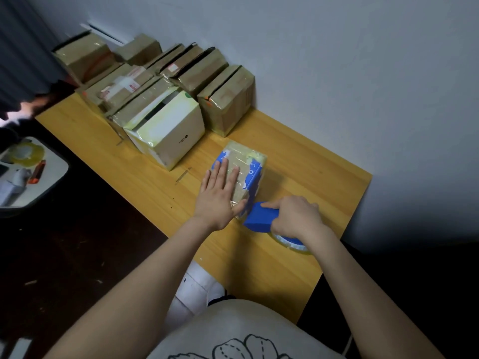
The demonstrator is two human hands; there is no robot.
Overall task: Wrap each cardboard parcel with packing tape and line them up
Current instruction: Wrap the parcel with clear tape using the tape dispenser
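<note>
Near the middle of the wooden table, a small blue-printed parcel is lying flat, its top glossy with tape. The left hand is pressing down on it, fingers straight and slightly spread. The right hand is curling its fingers round a blue tape dispenser touching the parcel's near end. Behind, taped parcels are standing in rows against the wall, so most of the work looks done; this one is still waiting to be finished and lined up.

small blue-and-brown parcel, tape-glossed, lies flat on the wooden table near taped boxes.
</note>
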